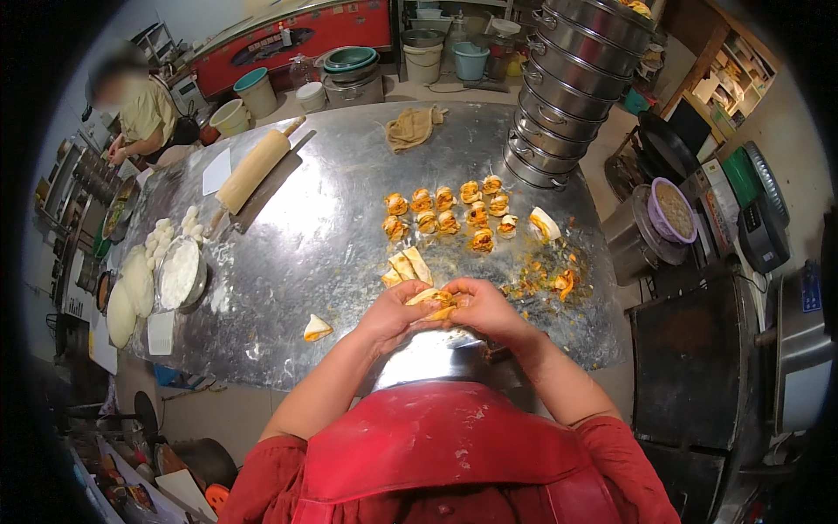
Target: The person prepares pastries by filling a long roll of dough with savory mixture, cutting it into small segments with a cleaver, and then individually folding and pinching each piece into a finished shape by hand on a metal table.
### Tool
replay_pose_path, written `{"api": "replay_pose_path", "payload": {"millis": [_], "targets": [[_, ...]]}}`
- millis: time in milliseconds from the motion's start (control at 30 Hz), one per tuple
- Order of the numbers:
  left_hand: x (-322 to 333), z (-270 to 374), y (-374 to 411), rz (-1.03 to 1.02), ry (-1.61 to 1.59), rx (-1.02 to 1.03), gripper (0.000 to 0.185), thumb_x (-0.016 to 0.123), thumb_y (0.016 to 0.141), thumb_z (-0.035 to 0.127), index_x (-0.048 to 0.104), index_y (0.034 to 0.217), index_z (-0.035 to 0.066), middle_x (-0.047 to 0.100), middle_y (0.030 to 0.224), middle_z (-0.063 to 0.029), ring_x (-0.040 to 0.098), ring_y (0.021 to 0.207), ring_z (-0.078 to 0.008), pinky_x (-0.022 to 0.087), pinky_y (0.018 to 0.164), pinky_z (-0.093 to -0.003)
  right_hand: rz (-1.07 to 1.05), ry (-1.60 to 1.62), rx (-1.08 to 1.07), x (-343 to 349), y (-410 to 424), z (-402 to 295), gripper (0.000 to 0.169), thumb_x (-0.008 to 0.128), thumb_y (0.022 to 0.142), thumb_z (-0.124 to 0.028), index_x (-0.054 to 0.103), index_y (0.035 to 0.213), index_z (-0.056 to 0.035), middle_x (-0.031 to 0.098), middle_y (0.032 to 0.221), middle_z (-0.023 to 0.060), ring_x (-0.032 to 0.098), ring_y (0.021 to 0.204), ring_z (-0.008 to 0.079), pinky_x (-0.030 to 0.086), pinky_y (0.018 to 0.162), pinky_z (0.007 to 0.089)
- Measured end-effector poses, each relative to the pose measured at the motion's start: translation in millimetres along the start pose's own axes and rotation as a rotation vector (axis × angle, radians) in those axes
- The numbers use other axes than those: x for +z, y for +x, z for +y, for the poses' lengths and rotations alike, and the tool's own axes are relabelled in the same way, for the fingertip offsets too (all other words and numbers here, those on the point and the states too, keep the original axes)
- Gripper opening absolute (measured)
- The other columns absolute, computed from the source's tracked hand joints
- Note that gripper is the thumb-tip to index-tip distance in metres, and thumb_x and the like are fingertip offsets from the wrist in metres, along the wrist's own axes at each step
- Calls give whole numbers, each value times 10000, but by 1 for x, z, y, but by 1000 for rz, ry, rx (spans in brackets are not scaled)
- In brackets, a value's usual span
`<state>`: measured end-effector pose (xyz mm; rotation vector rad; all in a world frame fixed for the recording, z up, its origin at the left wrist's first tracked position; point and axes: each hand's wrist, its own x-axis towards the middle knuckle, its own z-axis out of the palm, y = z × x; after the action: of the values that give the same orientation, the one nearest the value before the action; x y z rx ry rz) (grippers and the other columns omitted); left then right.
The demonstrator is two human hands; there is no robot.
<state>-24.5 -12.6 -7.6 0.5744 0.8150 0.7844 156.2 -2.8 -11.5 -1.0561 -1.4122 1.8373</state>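
Between my left hand (395, 311) and my right hand (486, 308) is a folded piece of filled dough (433, 300), pinched by the fingers of both. Just beyond my left hand lie a few cut strips of filled dough (411, 265) on the metal table (262, 327). Farther off, several twisted dough rolls with orange filling (448, 223) stand in loose rows. A flat dough piece (545, 224) lies to their right, and a small dough wedge (318, 328) sits left of my left forearm. Scattered filling (538, 278) spreads to the right of my hands.
A tall stack of steamer pots (556, 111) stands at the back right. At the left are a large rolling pin (254, 170), a bowl of flour (179, 272), dough balls (159, 241), large dough pieces (122, 313) and a white scraper (161, 333). A cloth (411, 128) lies behind; a person (144, 118) is far left.
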Motion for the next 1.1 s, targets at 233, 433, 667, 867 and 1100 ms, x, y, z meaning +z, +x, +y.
{"api": "replay_pose_path", "payload": {"millis": [233, 433, 667, 867, 1100], "targets": [[0, 3, -9, 93, 128, 7, 270, 597, 775, -3, 470, 1013, -26, 546, 940, -103, 595, 789, -177, 531, 677, -270, -92, -89, -250, 8, -5, -13, 379, 684, 702, -62, 543, 1047, 5, 573, 877, 61, 548, 796, 108, 447, 726, 237], [4, 4, -21, 56, 332, 278, 404, 653, 734, 34, 465, 1089, -3, 534, 993, -92, 571, 875, -185, 499, 672, -268, -53, 69, -14, 2, -4, -14, 355, 680, 717, -84, 562, 1030, 34, 593, 911, 55, 549, 818, 109, 445, 733, 235], [-5, -1, -25, 24, 1466, 1118, 367, 640, 698, 101, 526, 1033, 4, 538, 995, -136, 547, 861, -284, 477, 705, -333, -92, 203, 102, 3, -11, -20, 299, 645, 750, -77, 556, 1009, 44, 599, 909, 75, 567, 812, 112, 466, 711, 238], [-7, 2, -29, -18, 1503, 1176, 307, 619, 700, 70, 547, 990, 3, 559, 939, -121, 558, 781, -266, 481, 658, -324, -141, 465, 192, 7, -16, -11, 309, 495, 870, -235, 508, 1033, 28, 602, 826, 88, 591, 711, 144, 485, 641, 245], [-2, 25, -40, -188, 1652, 1315, 273, 630, 685, 57, 561, 944, 7, 562, 953, -118, 569, 807, -245, 491, 640, -307, -342, 552, 406, 13, -13, -19, 380, 335, 924, -345, 504, 1015, -17, 578, 764, 73, 546, 588, 126, 408, 460, 213]]}}
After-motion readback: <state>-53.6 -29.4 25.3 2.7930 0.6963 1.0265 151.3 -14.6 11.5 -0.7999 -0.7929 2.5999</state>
